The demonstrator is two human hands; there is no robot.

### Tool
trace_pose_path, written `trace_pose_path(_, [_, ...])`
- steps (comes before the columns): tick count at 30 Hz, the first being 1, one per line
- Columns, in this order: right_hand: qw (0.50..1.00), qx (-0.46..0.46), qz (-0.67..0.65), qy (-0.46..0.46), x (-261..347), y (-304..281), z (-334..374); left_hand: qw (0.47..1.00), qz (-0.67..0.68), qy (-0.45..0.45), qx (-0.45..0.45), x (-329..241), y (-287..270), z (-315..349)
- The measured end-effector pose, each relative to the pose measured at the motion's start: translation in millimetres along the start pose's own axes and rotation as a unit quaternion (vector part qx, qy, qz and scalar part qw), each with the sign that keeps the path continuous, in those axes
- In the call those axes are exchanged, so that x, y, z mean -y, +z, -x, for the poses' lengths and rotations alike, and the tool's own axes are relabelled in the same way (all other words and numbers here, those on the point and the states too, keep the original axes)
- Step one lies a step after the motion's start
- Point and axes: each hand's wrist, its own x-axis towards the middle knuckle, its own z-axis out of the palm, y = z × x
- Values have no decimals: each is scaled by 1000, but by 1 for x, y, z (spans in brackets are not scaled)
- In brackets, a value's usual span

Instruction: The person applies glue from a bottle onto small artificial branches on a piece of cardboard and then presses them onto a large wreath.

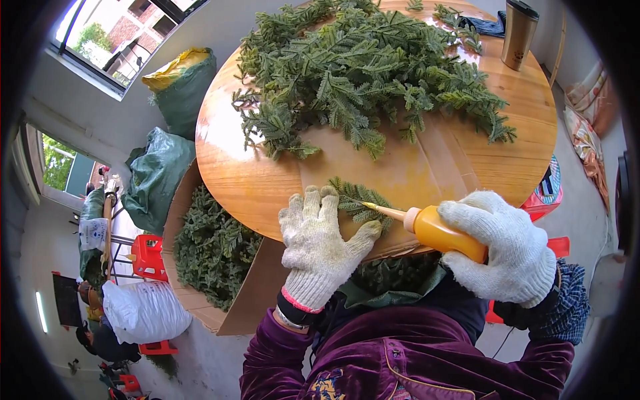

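My right hand (pixel 500 243), in a white knit glove, is wrapped round a squeeze bottle (pixel 437 230) of yellow-orange liquid. Its thin nozzle points left, and the tip lies over a small green fir sprig (pixel 365 201) at the table's near edge. My left hand (pixel 319 243), in a stained white glove, rests with fingers stretched out beside the sprig's left end. The thumb reaches along the sprig's near side; whether the fingers press on it, I cannot tell. A large heap of fir sprigs (pixel 360 73) covers the far part of the round wooden table (pixel 223 160).
Flat cardboard (pixel 427 163) with yellow smears lies on the table. A tumbler (pixel 519 37) stands at the far right. Left of the table are a cardboard box (pixel 250 293) full of fir pieces, green sacks (pixel 160 177), a white sack (pixel 143 310) and a red stool (pixel 150 257).
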Motion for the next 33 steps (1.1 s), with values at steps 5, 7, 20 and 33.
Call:
trace_pose_path(5, [1000,4,-6,12,-8,-5,3,1000,-3,8,-12,3,4,2])
trace_pose_path(7, [1000,-7,-22,-2,-17,-6,7,1000,-2,8,-6,1,2,0])
trace_pose_path(20, [997,5,-74,-27,-55,-24,17,999,-32,21,10,-3,-5,-4])
trace_pose_path(33, [994,2,-106,-35,-84,-40,30,997,-68,17,27,-2,-7,-9])
